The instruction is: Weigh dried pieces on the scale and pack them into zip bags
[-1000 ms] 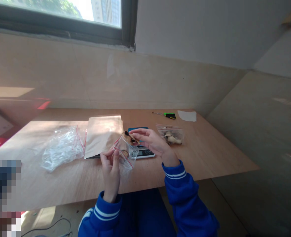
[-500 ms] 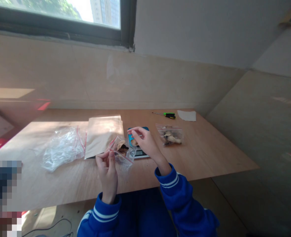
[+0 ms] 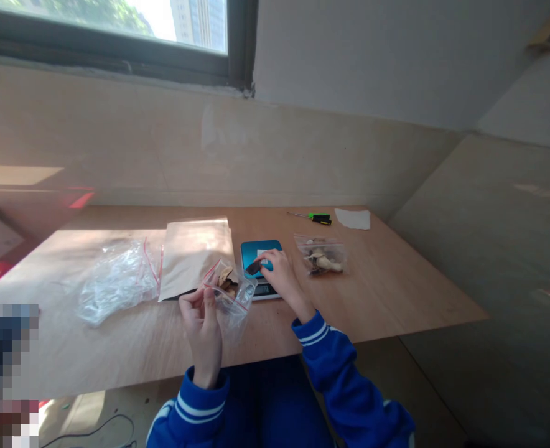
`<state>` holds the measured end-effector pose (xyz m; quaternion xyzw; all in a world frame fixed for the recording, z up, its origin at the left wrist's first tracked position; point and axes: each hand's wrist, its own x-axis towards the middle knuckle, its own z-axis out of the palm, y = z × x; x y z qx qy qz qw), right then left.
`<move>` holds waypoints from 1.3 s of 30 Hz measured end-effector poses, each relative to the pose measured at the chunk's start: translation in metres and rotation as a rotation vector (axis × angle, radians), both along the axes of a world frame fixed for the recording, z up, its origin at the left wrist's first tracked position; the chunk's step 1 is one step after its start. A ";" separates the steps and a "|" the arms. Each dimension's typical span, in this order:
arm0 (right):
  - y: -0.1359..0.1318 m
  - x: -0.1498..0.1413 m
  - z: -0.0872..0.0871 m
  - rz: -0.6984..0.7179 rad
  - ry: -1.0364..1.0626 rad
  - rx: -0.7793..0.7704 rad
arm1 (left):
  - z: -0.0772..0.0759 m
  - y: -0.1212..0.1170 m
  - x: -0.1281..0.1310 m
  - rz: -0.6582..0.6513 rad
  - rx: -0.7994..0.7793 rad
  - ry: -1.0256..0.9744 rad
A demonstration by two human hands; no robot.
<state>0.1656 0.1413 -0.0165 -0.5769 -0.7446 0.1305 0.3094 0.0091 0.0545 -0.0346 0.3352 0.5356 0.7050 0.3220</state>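
Observation:
My left hand (image 3: pixel 203 317) pinches the edge of a clear zip bag (image 3: pixel 237 303) with red seal lines. Its mouth gapes, and brown and dark dried mushroom slices (image 3: pixel 227 283) show inside. Between the fingers of my right hand (image 3: pixel 279 269) is a dark dried mushroom piece (image 3: pixel 253 267), held over the blue plate of a kitchen scale (image 3: pixel 259 247). A small white label is on that plate, partly behind my fingers. The scale's display is too small to read. The bag lies against the left side of the scale.
Right of the scale is a filled zip bag of dried mushrooms (image 3: pixel 324 256). Behind it are a green-and-black screwdriver (image 3: pixel 319 218) and white paper (image 3: pixel 353 218). To the left are brown paper bags (image 3: pixel 195 249) and a heap of clear plastic bags (image 3: pixel 116 283). A wall borders the table's back.
My right hand has lowered and closed on the dark piece, lifting it off the scale, so more of the blue plate shows. The left hand still holds the bag in nearly the same place.

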 end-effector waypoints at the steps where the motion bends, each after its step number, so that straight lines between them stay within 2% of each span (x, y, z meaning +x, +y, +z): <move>1: -0.002 0.000 0.007 0.003 0.066 0.015 | 0.000 0.000 0.000 0.000 -0.003 0.000; 4: -0.014 -0.002 0.031 0.006 0.283 0.075 | 0.000 0.000 0.002 -0.002 -0.003 -0.005; 6: -0.025 -0.007 0.045 0.045 0.352 0.100 | 0.001 0.000 0.004 -0.002 0.003 -0.008; 10: -0.043 -0.016 0.060 0.310 0.278 0.044 | 0.003 -0.002 0.005 0.020 0.009 0.003; 13: -0.051 -0.019 0.057 0.388 0.303 0.014 | 0.003 -0.002 0.005 0.028 0.002 -0.016; 18: -0.057 -0.022 0.048 0.315 0.374 0.055 | 0.001 -0.003 0.007 0.003 0.056 -0.107; 25: -0.069 -0.019 0.053 0.178 0.450 0.104 | 0.008 -0.010 0.014 0.032 0.110 -0.158; 28: -0.088 -0.015 0.049 0.088 0.556 -0.014 | 0.010 -0.011 0.016 0.117 0.112 -0.189; 31: -0.108 -0.019 0.042 0.140 0.572 -0.202 | 0.009 -0.013 0.019 0.152 0.136 -0.216; 33: -0.116 -0.025 0.039 0.148 0.588 -0.209 | 0.008 -0.017 0.023 0.138 0.163 -0.188; 36: -0.119 -0.028 0.038 0.074 0.680 -0.102 | 0.011 -0.026 0.028 0.051 0.223 -0.064; 39: -0.120 -0.021 0.042 0.068 0.802 -0.050 | 0.017 -0.033 0.028 -0.029 0.344 0.046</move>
